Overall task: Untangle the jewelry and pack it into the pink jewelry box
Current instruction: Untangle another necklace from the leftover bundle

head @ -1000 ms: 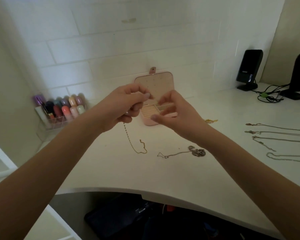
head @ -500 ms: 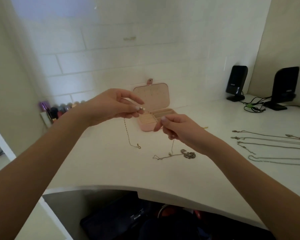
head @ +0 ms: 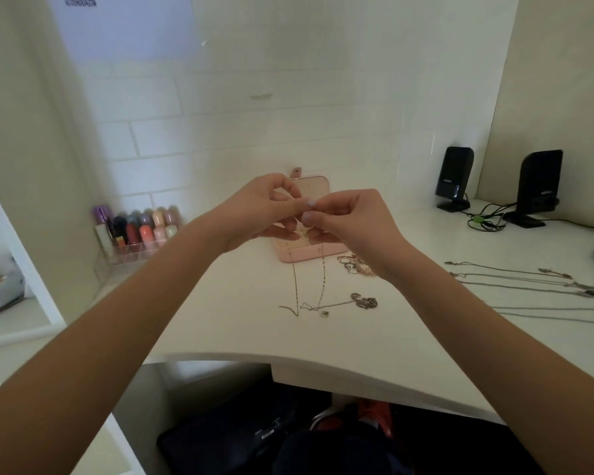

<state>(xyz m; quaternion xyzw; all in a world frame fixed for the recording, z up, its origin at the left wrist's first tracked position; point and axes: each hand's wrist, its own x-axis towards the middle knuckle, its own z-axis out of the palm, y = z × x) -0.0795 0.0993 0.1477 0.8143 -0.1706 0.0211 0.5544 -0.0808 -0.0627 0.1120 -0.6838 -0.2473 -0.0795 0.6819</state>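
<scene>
White and smooth, the curved desk (head: 220, 323) stands against a wall of pale painted brick (head: 288, 108), with a clear organizer of nail polish bottles (head: 136, 231) at the left and two black speakers (head: 455, 178) with tangled cables in the right corner. Above the open pink jewelry box (head: 314, 253), the left hand (head: 258, 209) and the right hand (head: 354, 217) meet, their fingers curled and pinching a thin gold chain (head: 295, 289) whose two strands hang down to the desk. A silver pendant necklace (head: 364, 301) lies just beside the strand ends, some rings (head: 355, 267) sit near the box, and several silver necklaces (head: 515, 279) are laid straight at the right.
</scene>
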